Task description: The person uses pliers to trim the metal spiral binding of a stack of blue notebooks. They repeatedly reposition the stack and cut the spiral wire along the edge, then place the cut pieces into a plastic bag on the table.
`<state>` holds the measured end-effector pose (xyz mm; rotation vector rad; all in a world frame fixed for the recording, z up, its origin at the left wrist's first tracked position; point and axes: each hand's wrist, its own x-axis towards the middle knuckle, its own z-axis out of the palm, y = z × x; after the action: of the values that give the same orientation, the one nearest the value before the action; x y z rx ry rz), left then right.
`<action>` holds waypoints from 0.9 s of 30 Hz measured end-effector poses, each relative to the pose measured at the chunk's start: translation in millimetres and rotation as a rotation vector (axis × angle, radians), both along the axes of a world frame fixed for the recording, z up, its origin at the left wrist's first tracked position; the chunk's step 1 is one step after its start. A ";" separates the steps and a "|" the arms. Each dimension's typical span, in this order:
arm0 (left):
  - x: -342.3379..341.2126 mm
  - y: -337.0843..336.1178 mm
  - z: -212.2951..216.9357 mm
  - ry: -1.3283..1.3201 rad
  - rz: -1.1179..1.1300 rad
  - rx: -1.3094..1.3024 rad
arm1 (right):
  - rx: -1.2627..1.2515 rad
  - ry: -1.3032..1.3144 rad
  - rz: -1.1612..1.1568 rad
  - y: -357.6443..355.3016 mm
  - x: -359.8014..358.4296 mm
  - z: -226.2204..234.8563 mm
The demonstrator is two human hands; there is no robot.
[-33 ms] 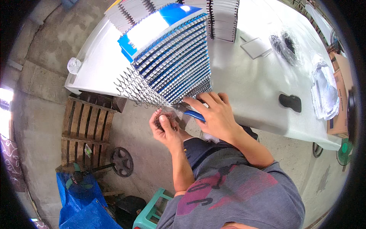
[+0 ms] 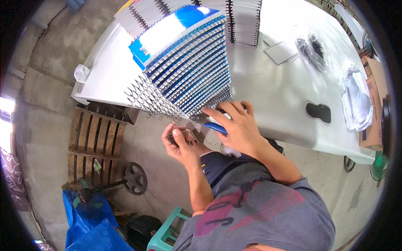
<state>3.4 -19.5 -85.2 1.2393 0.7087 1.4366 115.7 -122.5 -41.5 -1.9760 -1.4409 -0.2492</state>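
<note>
A tall stack of blue-covered spiral-bound notebooks [image 2: 190, 67] stands at the table's near edge. Long loose ends of dark spiral coil [image 2: 146, 98] stick out from its left side. My right hand [image 2: 240, 127] is closed round blue-handled pliers [image 2: 216, 128], whose jaws reach the lower corner of the stack, where the lowest coils are. Below the coil ends, my left hand [image 2: 183, 146] is curled round a small bunch of dark coil pieces [image 2: 171, 137]. The plier tips are partly hidden by my right fingers.
More bound notebooks [image 2: 245, 23] stand behind the stack on the white-covered table [image 2: 268, 83]. To the right are a plastic-wrapped coil bundle [image 2: 312, 50], a dark mouse-shaped object [image 2: 318, 112] and a cardboard box [image 2: 372, 113]. A wooden pallet [image 2: 94, 142], a fan and a green stool [image 2: 165, 230] are at lower left.
My left hand has shifted slightly left and down, away from the coil ends. The pliers in my right hand have tilted a little and moved slightly.
</note>
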 end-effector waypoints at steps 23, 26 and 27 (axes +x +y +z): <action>365.2 -149.0 74.3 -0.112 -1.442 -0.946 | 0.202 -0.072 -0.481 -206.4 104.3 -73.2; 442.3 -171.4 76.8 -0.139 -1.322 -0.915 | 0.456 -0.024 -0.438 -225.7 118.1 -64.8; 463.0 -176.0 72.9 -0.122 -1.274 -0.881 | 0.513 -0.010 -0.435 -233.8 122.2 -58.8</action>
<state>466.4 -195.4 -12.4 0.6052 0.2511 0.0712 238.0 -356.3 -100.3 -1.8217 -0.8211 -0.7412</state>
